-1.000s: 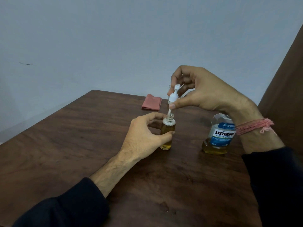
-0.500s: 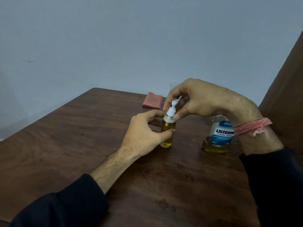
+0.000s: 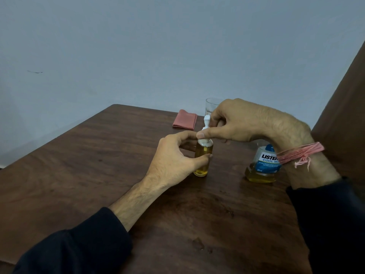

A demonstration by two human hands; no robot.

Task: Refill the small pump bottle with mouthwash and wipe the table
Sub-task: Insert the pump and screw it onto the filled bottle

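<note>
A dark brown wooden surface (image 3: 79,184) fills the lower part of the view and meets a plain pale blue-grey wall (image 3: 158,46) behind it. A brown panel (image 3: 347,107) rises along the right edge. Two forearms in dark sleeves reach in from the bottom corners.

The right hand (image 3: 243,121) comes in from the right, above the surface, with a band of pink thread (image 3: 300,155) tied round its wrist. Its thumb and curled fingers pinch the white pump head (image 3: 206,125) at the top of the small pump bottle (image 3: 203,157). The left hand (image 3: 173,157) sits lower, its fingers and thumb curled round the body of that bottle, holding it upright on the surface near the middle of the view.

The mouthwash bottle (image 3: 262,167) stands on the surface to the right of the small one, well apart from it and partly hidden by the right wrist. It has a blue label with white lettering, and yellowish liquid shows low in its base. The small pump bottle is clear and holds yellow liquid along most of its height.

Further back, a folded pink cloth (image 3: 184,122) lies flat on the surface. Just right of it, behind the right hand, stands a clear drinking glass (image 3: 211,105), only its upper part showing.
</note>
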